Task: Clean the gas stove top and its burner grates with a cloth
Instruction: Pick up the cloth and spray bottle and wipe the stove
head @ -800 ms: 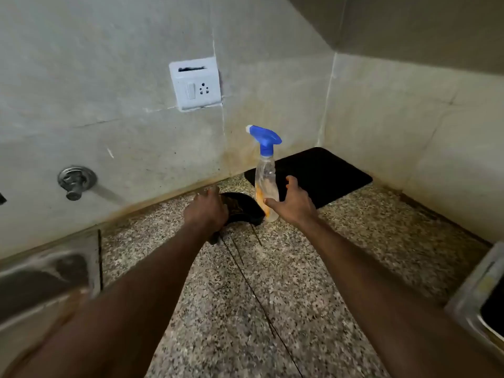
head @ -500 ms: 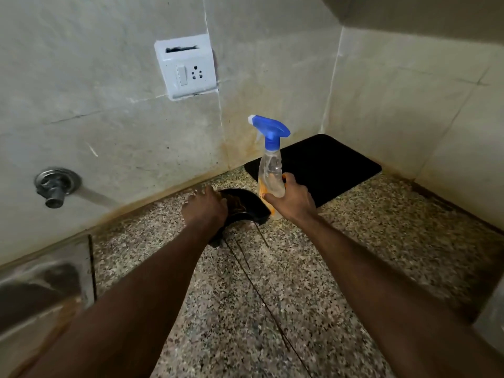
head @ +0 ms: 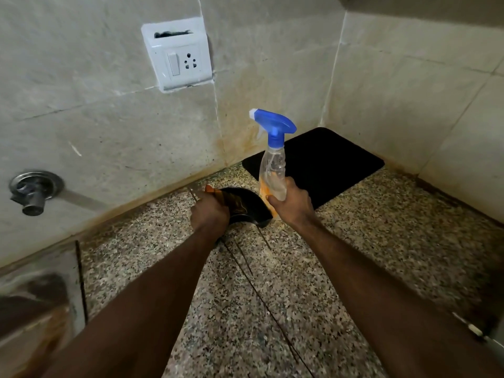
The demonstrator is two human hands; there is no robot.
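Observation:
A clear spray bottle [head: 272, 165] with a blue trigger head and a little orange liquid stands upright in the corner of the speckled granite counter [head: 354, 255]. My right hand [head: 293, 204] grips its lower body. Just left of it, my left hand [head: 208, 216] holds a dark, glossy, crumpled item [head: 245, 205] with an orange-brown edge. I cannot tell whether that item is a cloth. It is tilted up from the counter and partly hidden by my fingers. No stove top or burner grate shows clearly.
A black mat [head: 327, 162] lies in the far corner behind the bottle. Tiled walls close the back and right sides. The back wall carries a white switch socket [head: 178, 54] and a metal valve [head: 34, 188]. A steel sink [head: 35, 296] is at left, a metal edge [head: 491, 342] at lower right.
My right hand went from reaching beside the bottle to gripping it, and the bottle has risen a little. My left hand has tipped the dark item upward.

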